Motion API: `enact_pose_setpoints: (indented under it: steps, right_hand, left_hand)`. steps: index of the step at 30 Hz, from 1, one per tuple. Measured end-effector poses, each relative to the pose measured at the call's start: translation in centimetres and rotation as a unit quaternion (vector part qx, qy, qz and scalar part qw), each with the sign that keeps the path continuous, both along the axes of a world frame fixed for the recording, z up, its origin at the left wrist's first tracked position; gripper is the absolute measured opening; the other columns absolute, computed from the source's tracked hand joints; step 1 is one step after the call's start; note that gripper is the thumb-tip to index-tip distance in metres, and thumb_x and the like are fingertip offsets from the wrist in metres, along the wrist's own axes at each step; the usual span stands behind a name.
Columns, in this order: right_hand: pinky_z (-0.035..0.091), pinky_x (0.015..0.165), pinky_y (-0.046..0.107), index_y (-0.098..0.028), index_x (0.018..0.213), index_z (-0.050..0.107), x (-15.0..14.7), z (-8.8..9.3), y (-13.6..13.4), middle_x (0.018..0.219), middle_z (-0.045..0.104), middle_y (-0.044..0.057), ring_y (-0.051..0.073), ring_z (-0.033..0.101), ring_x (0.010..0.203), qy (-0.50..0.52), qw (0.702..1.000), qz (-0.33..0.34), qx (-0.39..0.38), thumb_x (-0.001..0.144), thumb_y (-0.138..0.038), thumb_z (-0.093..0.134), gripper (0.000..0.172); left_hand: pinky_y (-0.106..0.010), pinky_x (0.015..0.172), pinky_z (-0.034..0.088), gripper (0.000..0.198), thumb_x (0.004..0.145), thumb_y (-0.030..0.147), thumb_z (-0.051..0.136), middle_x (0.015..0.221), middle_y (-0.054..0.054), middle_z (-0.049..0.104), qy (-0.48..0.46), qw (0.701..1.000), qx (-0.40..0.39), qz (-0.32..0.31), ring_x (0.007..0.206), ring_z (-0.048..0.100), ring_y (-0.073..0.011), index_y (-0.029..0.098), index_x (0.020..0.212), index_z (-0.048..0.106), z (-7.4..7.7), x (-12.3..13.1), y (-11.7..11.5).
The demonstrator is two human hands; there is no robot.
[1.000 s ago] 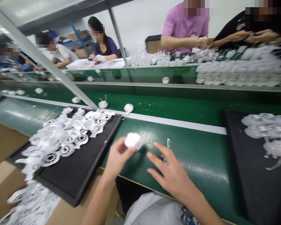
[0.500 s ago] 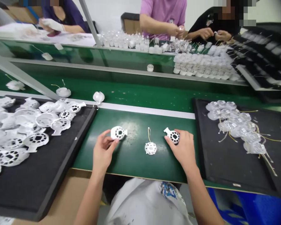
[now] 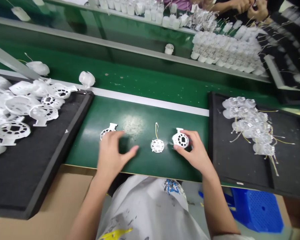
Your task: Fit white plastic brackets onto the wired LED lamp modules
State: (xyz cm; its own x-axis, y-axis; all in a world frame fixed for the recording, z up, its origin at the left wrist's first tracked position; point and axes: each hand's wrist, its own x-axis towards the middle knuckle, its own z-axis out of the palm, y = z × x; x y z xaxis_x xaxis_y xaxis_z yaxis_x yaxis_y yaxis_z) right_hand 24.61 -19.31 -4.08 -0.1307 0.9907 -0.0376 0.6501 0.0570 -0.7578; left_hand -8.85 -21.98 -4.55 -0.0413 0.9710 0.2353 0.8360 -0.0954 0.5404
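Observation:
My left hand (image 3: 113, 150) is open, thumb and fingers apart, just in front of a white plastic housing (image 3: 111, 127) with a tab and slotted ring; the hand covers part of that piece. Between my hands a round white slotted disc (image 3: 157, 145) lies on the green table, a thin yellow-and-white wire (image 3: 157, 130) running from it away from me. My right hand (image 3: 193, 150) pinches a second white plastic housing (image 3: 182, 139) by its right and near edges, its dark-slotted ring facing up and its tab pointing away.
On the left a black tray (image 3: 52, 156) holds a heap of white housings. A black tray (image 3: 225, 160) on the right carries clear domed parts with wires (image 3: 250, 125). A lone white part (image 3: 87, 79) sits near the white strip. Co-workers' hands (image 3: 250, 8) show beyond rows of white cups.
My left hand has let go of its housing, which now lies on the table, and has opened. My right hand still holds its housing, now turned tab-away. The view has tilted down.

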Motion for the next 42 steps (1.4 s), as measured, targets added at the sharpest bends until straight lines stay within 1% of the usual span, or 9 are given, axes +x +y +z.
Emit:
enact_pose_setpoints:
  steps: [2, 4, 10, 16, 29, 32, 35, 39, 42]
  right_hand:
    - [0.057, 0.102, 0.045, -0.028, 0.135, 0.058, -2.4, 0.5, 0.0, 0.132, 0.058, 0.009, 0.028, 0.064, 0.118, 0.043, 0.998, 0.046, 0.018, 0.087, -0.039, 0.081, 0.055]
    - [0.055, 0.105, 0.045, -0.028, 0.133, 0.057, -4.8, 0.8, -0.1, 0.130, 0.058, 0.009, 0.028, 0.063, 0.120, 0.051, 0.995, 0.082, 0.032, 0.085, -0.035, 0.083, 0.056]
    - [0.058, 0.101, 0.048, -0.027, 0.132, 0.057, -7.4, 0.1, -0.6, 0.126, 0.057, 0.010, 0.029, 0.063, 0.118, 0.034, 0.990, 0.127, 0.050, 0.088, -0.036, 0.083, 0.052]
    - [0.060, 0.099, 0.050, -0.027, 0.134, 0.060, -7.1, 0.1, -0.9, 0.125, 0.057, 0.011, 0.030, 0.063, 0.116, -0.009, 0.988, 0.135, 0.074, 0.092, -0.038, 0.080, 0.048]
    - [0.053, 0.094, 0.050, -0.027, 0.130, 0.063, -6.7, -0.1, 0.5, 0.125, 0.067, 0.009, 0.032, 0.060, 0.116, -0.092, 0.977, 0.185, 0.050, 0.096, -0.054, 0.074, 0.045]
    - [0.050, 0.094, 0.051, -0.024, 0.130, 0.062, -6.7, 0.0, 0.6, 0.127, 0.068, 0.010, 0.033, 0.060, 0.117, -0.114, 0.975, 0.180, 0.056, 0.097, -0.056, 0.071, 0.046]
    - [0.051, 0.098, 0.048, -0.021, 0.132, 0.061, -6.6, 0.3, -0.2, 0.127, 0.068, 0.011, 0.030, 0.060, 0.116, -0.079, 0.981, 0.164, 0.070, 0.097, -0.057, 0.072, 0.052]
    - [0.054, 0.101, 0.042, -0.020, 0.137, 0.059, -6.2, -0.2, -2.1, 0.128, 0.068, 0.011, 0.026, 0.062, 0.114, -0.016, 0.979, 0.126, 0.160, 0.094, -0.060, 0.074, 0.060]
    - [0.056, 0.101, 0.041, -0.019, 0.139, 0.058, -4.2, 0.2, -2.9, 0.127, 0.068, 0.013, 0.025, 0.063, 0.115, -0.009, 0.973, 0.068, 0.219, 0.090, -0.064, 0.077, 0.069]
  left_hand:
    - [-0.049, 0.112, 0.046, 0.069, 0.090, 0.046, 0.079, 0.140, -0.012, 0.059, -0.034, 0.990, -0.034, -0.132, 0.130, 0.056, -0.0331, 0.025, 0.147, 0.047, -0.4, 2.8, 0.2]
    - [-0.050, 0.109, 0.044, 0.078, 0.093, 0.040, 0.075, 0.144, -0.012, 0.059, -0.041, 0.976, -0.086, -0.194, 0.130, 0.054, -0.0336, 0.025, 0.158, 0.035, -1.0, 5.0, 0.5]
    - [-0.047, 0.101, 0.041, 0.095, 0.087, 0.017, 0.064, 0.141, -0.013, 0.063, -0.025, 0.974, -0.117, -0.192, 0.124, 0.053, -0.0346, 0.025, 0.169, 0.017, -2.6, 6.6, 0.6]
    - [-0.046, 0.100, 0.041, 0.101, 0.087, 0.020, 0.065, 0.143, -0.013, 0.062, -0.017, 0.975, -0.114, -0.189, 0.124, 0.053, -0.0350, 0.026, 0.171, 0.010, -2.6, 6.4, 0.6]
    - [-0.051, 0.107, 0.042, 0.092, 0.091, 0.028, 0.068, 0.143, -0.016, 0.061, -0.028, 0.972, -0.128, -0.193, 0.129, 0.052, -0.0361, 0.020, 0.168, 0.020, -2.4, 6.7, 0.9]
    - [-0.054, 0.112, 0.042, 0.083, 0.090, 0.026, 0.068, 0.145, -0.016, 0.061, -0.067, 0.966, -0.133, -0.212, 0.135, 0.052, -0.0369, 0.020, 0.164, 0.033, -1.7, 5.8, 1.1]
    - [-0.053, 0.115, 0.045, 0.062, 0.092, 0.034, 0.069, 0.146, -0.013, 0.064, -0.184, 0.942, -0.170, -0.226, 0.135, 0.058, -0.0344, 0.026, 0.151, 0.054, -0.6, 4.7, 1.0]
    - [-0.044, 0.099, 0.059, 0.051, 0.094, 0.057, 0.068, 0.131, -0.011, 0.075, -0.368, 0.874, -0.290, -0.129, 0.117, 0.072, -0.0324, 0.028, 0.136, 0.067, 0.2, 6.1, 1.5]
    - [-0.038, 0.097, 0.061, 0.054, 0.092, 0.063, 0.069, 0.129, -0.009, 0.076, -0.348, 0.850, -0.352, -0.179, 0.115, 0.073, -0.0308, 0.027, 0.132, 0.068, 1.9, 9.1, 3.3]
